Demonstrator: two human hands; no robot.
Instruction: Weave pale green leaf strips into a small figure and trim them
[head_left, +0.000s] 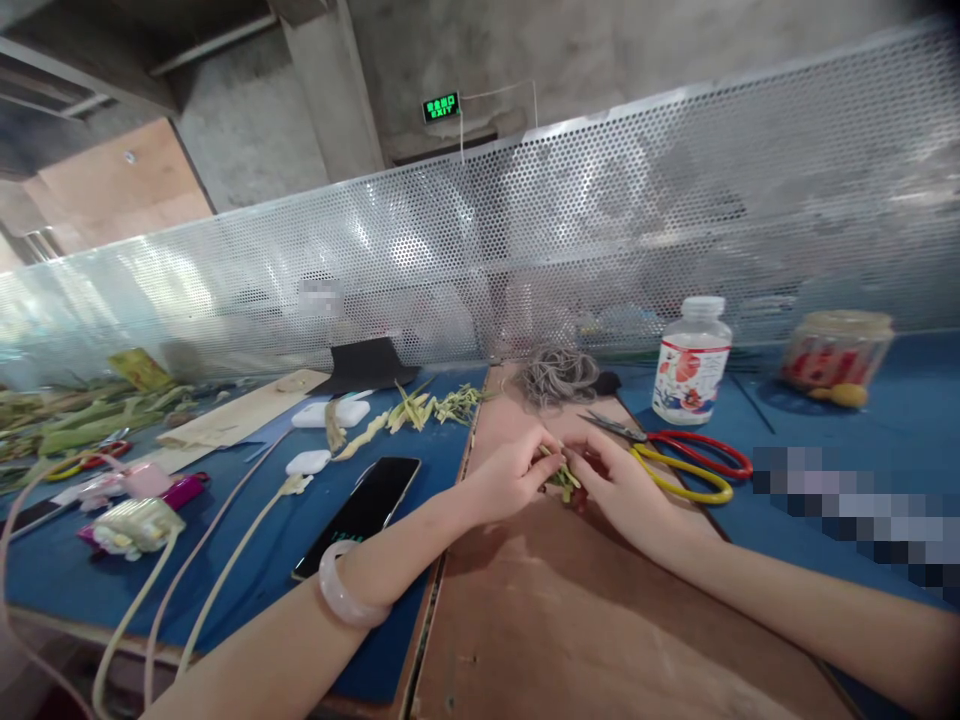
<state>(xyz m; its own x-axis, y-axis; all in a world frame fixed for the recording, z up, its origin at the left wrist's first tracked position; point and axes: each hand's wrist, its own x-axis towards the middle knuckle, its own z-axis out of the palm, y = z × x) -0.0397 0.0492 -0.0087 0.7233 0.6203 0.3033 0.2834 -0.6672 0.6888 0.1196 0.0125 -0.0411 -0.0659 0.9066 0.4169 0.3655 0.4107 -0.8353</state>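
My left hand and my right hand meet over the brown board. Between their fingertips is a small yellow-green leafy piece, partly hidden by the fingers. Both hands are closed on it, thumbs and index fingers pinched close together. Just beyond them lies a tangled heap of grey cord. Scissors with one red and one yellow handle loop rest beside my right hand, blades pointing left. A pale bangle circles my left wrist.
A dark phone lies left of my left forearm. Yellow-green leafy strands, white cases and cables spread further left. A labelled plastic bottle and a jar stand at right. A perforated metal screen closes off the back.
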